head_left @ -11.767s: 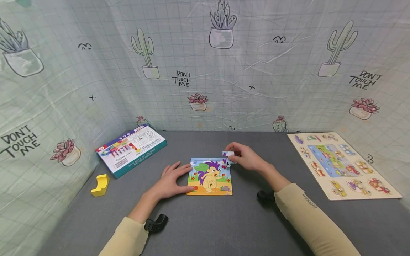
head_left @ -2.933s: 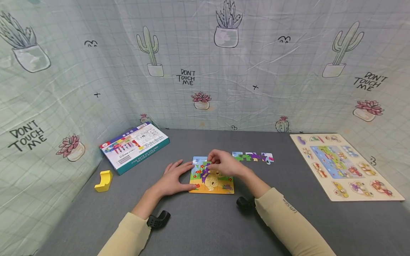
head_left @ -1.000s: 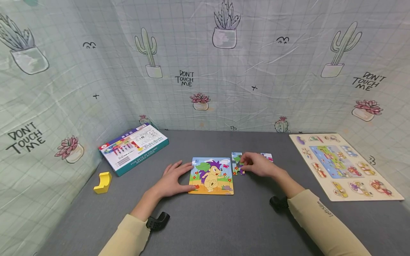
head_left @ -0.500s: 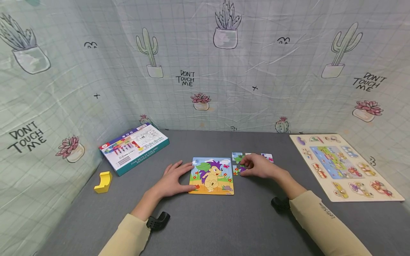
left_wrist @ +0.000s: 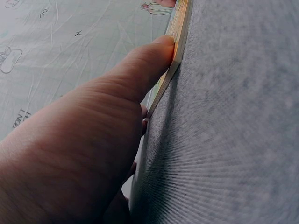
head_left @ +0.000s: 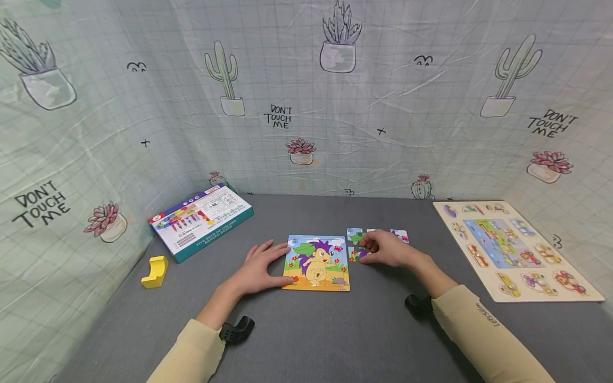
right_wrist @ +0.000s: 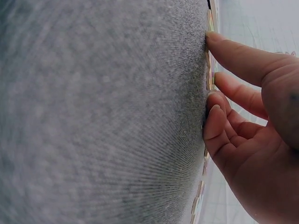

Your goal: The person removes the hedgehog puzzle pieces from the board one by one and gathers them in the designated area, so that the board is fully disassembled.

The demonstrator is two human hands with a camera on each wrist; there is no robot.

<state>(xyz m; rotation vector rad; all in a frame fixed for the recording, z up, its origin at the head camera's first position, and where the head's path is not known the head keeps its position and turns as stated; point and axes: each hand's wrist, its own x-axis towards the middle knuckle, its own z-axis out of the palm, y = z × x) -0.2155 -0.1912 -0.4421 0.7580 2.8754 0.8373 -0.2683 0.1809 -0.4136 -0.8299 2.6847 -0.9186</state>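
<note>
A square puzzle board (head_left: 316,266) with a hedgehog picture lies on the grey table. My left hand (head_left: 256,271) rests at its left side, fingers spread; the thumb presses the lower left corner, also seen close up in the left wrist view. Right of the board, my right hand (head_left: 388,249) pinches a purple puzzle piece (head_left: 362,253) between thumb and index finger, low on the table. It sits beside a flowered puzzle piece (head_left: 352,254). Behind these lies a green and blue piece (head_left: 354,234), and a corner piece (head_left: 400,233) shows past the knuckles. The hand hides part of the row.
A flat boxed set (head_left: 201,221) lies at the back left, with a yellow curved block (head_left: 155,272) in front of it. At the right lies a large wooden picture board (head_left: 471,271). A patterned cloth (head_left: 306,96) hangs behind and beside the table.
Earlier my right hand was lifting pieces from the board; several now lie to its right, the latest in a nearer row. In the last second that hand shifted slightly right. My left hand stayed.
</note>
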